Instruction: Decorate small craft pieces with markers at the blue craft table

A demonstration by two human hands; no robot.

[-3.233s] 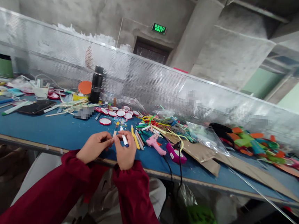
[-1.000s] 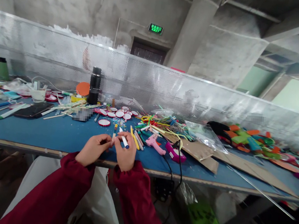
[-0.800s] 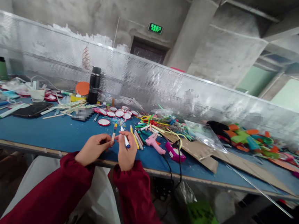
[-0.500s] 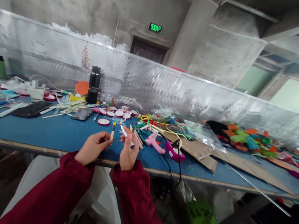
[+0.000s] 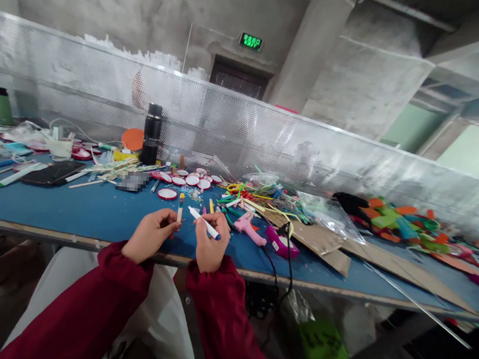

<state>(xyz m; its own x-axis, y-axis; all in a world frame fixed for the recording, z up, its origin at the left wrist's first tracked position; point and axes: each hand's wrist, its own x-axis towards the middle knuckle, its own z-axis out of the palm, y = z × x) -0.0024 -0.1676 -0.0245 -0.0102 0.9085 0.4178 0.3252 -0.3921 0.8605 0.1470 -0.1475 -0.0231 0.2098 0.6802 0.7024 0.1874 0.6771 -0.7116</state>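
Note:
Between the thumb and fingers of my left hand [image 5: 154, 234] stands a small craft stick [image 5: 180, 209], upright, pale below and yellow-orange with a dark band toward its top. My right hand [image 5: 212, 241] is closed around a white marker [image 5: 204, 223] with a blue end; its pale tip points up and left toward the stick, apart from it. Both hands are over the front edge of the blue table [image 5: 106, 218]. Just beyond them lies a round white disc with a red rim [image 5: 167, 194]. A pink glue gun [image 5: 250, 228] rests right of my right hand.
A black bottle [image 5: 152, 134] stands behind several red-rimmed discs [image 5: 192, 180]. Loose sticks [image 5: 114, 168] and a dark phone [image 5: 53, 173] lie to the left. Rightward are a purple box [image 5: 282, 243] with a black cord, colourful pipe cleaners [image 5: 259, 195] and cardboard sheets [image 5: 318, 238].
My right hand has shifted slightly right, and its fingers have wrapped round the marker in a writing-style grip. The left hand holds the stick in nearly the same place.

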